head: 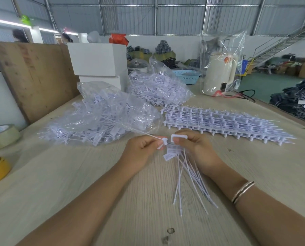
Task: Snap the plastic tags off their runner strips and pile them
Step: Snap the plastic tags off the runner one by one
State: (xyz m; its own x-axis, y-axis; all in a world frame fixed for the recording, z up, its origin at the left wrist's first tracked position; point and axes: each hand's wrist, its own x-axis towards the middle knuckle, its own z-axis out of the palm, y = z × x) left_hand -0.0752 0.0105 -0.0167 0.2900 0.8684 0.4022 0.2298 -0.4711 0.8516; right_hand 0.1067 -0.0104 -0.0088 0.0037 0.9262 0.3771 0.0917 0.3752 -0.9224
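Pinching white tags (171, 153) between both hands, left (141, 153) and right (196, 150).

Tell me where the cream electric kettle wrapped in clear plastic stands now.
In the head view, the cream electric kettle stands at the far right of the wooden table, right of the blue plastic basket and behind the stacked white runner strips.

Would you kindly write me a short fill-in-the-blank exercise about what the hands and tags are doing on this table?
1. The left hand pinches a single ____ tag by its head.
2. The right hand grips a bundle of tags whose thin tails point ____ the person.
3. The stack of runner strips lies on the ____ side of the table.
4. The kettle stands inside a clear ____.

Missing words: white; toward; right; bag
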